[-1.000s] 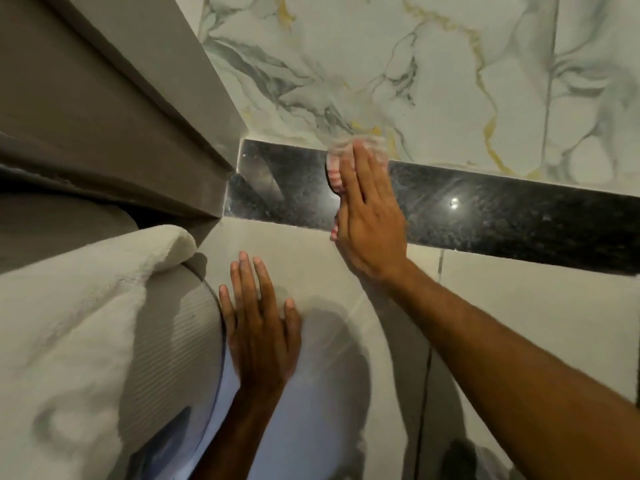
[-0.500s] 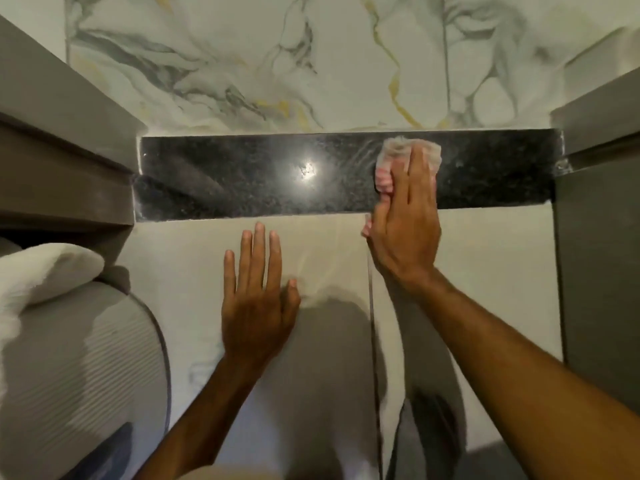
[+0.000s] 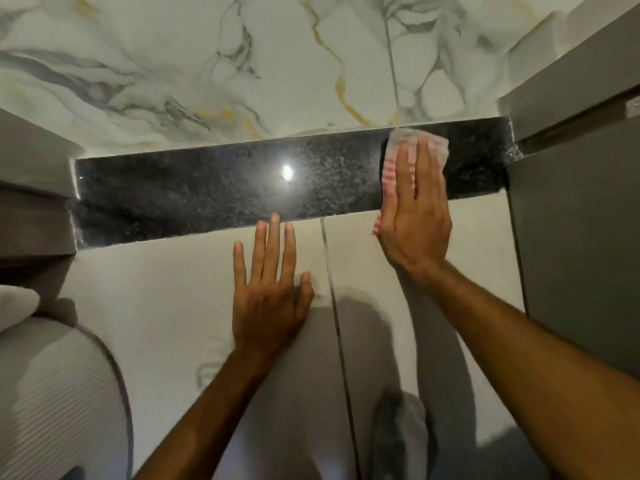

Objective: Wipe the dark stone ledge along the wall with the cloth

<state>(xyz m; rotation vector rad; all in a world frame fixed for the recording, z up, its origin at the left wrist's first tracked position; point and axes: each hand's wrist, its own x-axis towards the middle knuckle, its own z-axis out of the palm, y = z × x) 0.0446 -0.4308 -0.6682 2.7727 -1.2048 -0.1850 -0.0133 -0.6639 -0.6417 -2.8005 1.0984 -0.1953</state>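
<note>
Dim light, glare on ledge point(image 3: 221, 192), warped edges

Your left hand point(image 3: 270, 299) and right hand point(image 3: 414, 220) are bare. Your left forearm point(image 3: 207, 410) and right forearm point(image 3: 536, 358) are bare too, uncovered as far as the view shows them. Short, trimmed nails show on your left fingers point(image 3: 273, 237).

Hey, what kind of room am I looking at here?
Probably a bathroom: marble-look wall tiles, a polished dark stone ledge along the wall, and what may be a white towel at lower left.
</note>
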